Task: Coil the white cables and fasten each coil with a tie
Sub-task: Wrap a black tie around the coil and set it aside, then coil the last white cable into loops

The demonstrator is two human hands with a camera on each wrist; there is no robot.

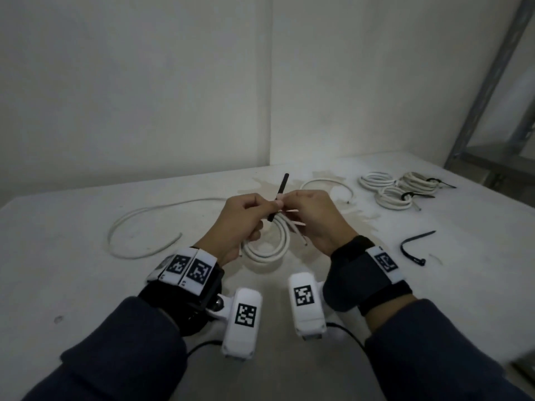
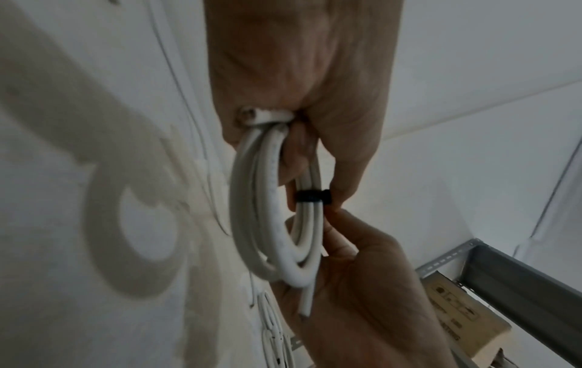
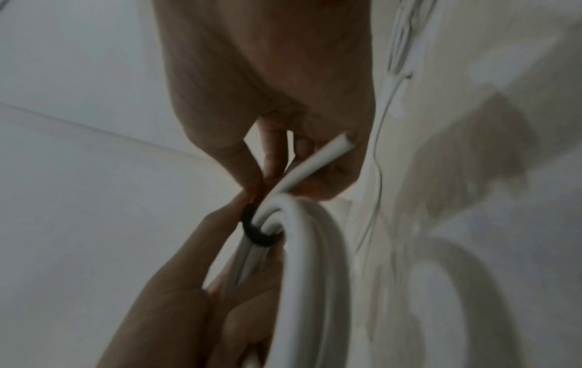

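Both hands hold the coil point(image 1: 267, 241) above the counter point(image 1: 86, 285): the left hand point(image 1: 240, 224) grips the loops so they stay bunched, while the right hand point(image 1: 314, 218) has its fingers point(image 3: 274, 159) pinching the black tie point(image 2: 312, 196), probably to cinch it.

White cable coil point(image 1: 267, 244) held above table — black tie point(image 1: 278, 198) looped round it.

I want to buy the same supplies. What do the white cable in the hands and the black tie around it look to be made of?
White cable: apparently a matte plastic or rubber jacket; it bends into smooth loops without kinking, though what lies inside cannot be told. Black tie: looks like semi-rigid plastic, probably nylon; its free tail stands straight up, and it cinches as a thin band round the coil.
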